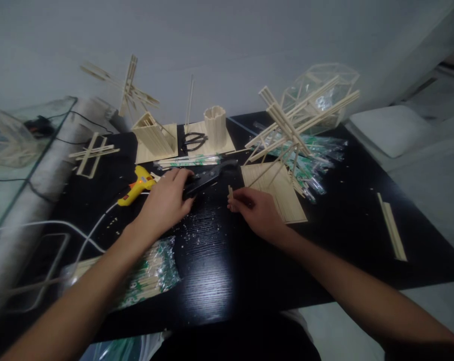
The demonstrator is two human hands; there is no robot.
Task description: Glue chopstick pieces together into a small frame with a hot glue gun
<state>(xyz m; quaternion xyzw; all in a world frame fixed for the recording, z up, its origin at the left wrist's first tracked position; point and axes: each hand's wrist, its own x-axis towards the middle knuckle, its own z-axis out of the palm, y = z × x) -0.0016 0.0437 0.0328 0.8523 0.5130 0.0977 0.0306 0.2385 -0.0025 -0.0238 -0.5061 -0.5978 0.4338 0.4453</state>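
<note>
My left hand (167, 195) lies over the near end of a black hand tool (208, 179), its thumb and fingers apart on either side. The tool's exact kind is too dark to make out. Between the fingertips of my right hand (259, 210) are short pieces of wooden stick (230, 193), pinched upright above the table. Just left of my left hand rests a yellow glue gun (137, 186) with a white cord. Beside my right hand is a flat stick board (275, 188) with a windmill-like stick frame (283, 123) on it.
Behind stand a slanted stick box (155, 135), a round stick cup (215, 128) and black scissors (194, 141). Bagged sticks (148, 273) lie at front left, more bags (313, 165) at back right. Loose sticks (392, 228) lie near the right edge. A glass tank (57, 130) borders the left.
</note>
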